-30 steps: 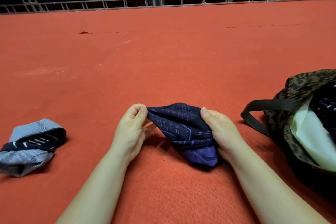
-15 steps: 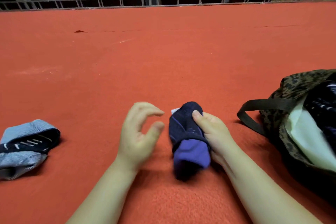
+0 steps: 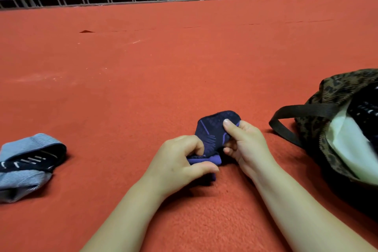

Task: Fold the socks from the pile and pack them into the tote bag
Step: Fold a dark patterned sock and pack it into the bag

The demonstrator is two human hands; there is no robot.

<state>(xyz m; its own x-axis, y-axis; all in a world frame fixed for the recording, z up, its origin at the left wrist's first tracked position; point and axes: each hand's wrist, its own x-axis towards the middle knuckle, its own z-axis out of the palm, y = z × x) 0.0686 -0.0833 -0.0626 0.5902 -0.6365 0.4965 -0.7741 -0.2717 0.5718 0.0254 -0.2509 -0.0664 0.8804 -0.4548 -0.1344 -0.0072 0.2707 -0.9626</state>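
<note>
Tote bag (image 3: 319,96) w/ dark socks (image 3: 366,112) inside

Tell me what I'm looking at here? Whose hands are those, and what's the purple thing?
The camera sits on a person's head and looks down, so you see their own two arms. The left hand and the right hand both hold a dark blue and purple sock, folding it on a red carpet. On the left lies a grey and black sock pair, waiting. On the right is a patterned tote bag with a black strap, where the folded socks go.
</note>
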